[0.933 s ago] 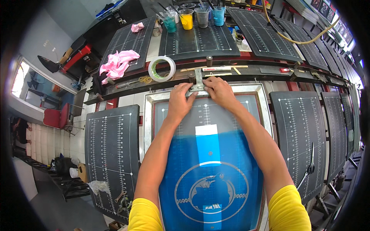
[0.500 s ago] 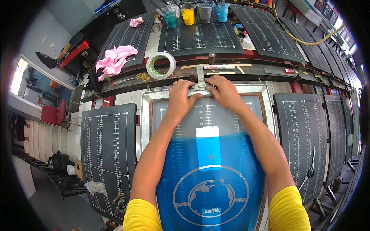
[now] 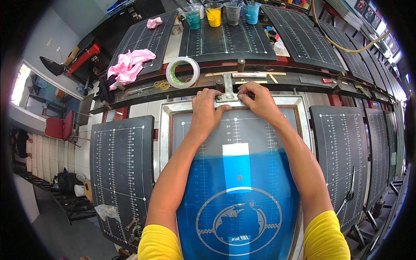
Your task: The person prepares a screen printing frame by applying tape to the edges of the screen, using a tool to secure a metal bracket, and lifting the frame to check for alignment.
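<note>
A silk-screen printing frame (image 3: 165, 138) with pale metal sides lies before me. Its mesh is coated blue in the lower part (image 3: 203, 177), with an oval emblem of a bird and a vehicle-like shape, over a white strip (image 3: 235, 149). At the far bar a metal hinge bracket (image 3: 228, 89) meets the frame. My left hand (image 3: 207, 109) grips that bar left of the bracket, thumb on the near side. My right hand (image 3: 261, 102) is closed in a pinch at the bracket's right side; its fingertips hide whatever is between them.
Dark ruled printing boards stand left (image 3: 123, 173) and right (image 3: 340, 151). Behind the bracket, a rail (image 3: 277, 89) carries a tape roll (image 3: 168, 73) and a marker (image 3: 249, 75). Ink cups (image 3: 214, 16) stand farther back. Pink cloth (image 3: 130, 65) lies left; scissors (image 3: 350, 195) lie right.
My right hand's fingers have curled and drawn together beside the bracket. My left hand stays on the bar. The whole view has shifted slightly.
</note>
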Demonstrator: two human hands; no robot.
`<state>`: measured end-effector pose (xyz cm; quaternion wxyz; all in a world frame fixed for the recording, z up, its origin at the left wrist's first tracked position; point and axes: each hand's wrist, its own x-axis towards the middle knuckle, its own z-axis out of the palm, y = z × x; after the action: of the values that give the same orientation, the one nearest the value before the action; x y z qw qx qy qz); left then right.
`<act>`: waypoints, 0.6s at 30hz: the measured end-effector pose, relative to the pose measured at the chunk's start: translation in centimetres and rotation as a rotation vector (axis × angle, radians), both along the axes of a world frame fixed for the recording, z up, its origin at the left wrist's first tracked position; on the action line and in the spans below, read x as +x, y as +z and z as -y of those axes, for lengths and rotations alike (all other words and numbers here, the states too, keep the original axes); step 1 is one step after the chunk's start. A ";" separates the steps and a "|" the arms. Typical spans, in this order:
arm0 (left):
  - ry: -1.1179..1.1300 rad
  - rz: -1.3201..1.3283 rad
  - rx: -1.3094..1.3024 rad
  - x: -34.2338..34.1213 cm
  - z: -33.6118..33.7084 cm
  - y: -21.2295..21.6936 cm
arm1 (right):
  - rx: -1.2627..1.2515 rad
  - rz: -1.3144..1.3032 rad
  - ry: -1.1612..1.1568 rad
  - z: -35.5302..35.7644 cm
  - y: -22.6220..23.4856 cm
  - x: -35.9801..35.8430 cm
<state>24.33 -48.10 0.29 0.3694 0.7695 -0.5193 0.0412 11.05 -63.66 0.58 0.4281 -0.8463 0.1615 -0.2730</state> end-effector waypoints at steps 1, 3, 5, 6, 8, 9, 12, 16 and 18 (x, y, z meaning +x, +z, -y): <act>0.000 0.002 -0.003 0.0 0.0 -0.1 | 0.014 -0.014 -0.011 -0.1 0.0 0.1; 0.002 0.005 -0.010 0.1 0.0 -0.2 | 0.012 -0.015 -0.022 -0.2 -0.2 0.2; 0.008 0.019 -0.013 0.1 0.0 -0.2 | -0.020 0.013 -0.022 -0.3 -0.5 0.4; 0.010 0.025 -0.014 0.2 0.0 -0.3 | -0.038 0.022 -0.021 -0.4 -0.4 0.5; 0.006 0.025 -0.018 0.2 0.0 -0.6 | -0.074 0.039 -0.017 -0.5 -0.4 0.5; 0.002 0.027 -0.020 0.2 0.0 -0.6 | -0.090 0.037 -0.023 -0.5 -0.4 0.5; 0.001 0.026 -0.019 0.1 0.0 -0.5 | -0.122 0.033 -0.039 -0.6 -0.6 0.4; 0.007 0.033 0.003 0.2 0.0 -0.5 | -0.105 0.022 -0.046 -0.8 -0.4 0.2; 0.003 0.035 0.014 0.5 0.2 -0.4 | -0.102 0.024 -0.044 -0.8 -0.4 0.3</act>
<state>24.80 -48.28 -0.12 0.3549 0.7720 -0.5248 0.0516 11.30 -62.88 0.18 0.3804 -0.8598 0.1606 -0.3004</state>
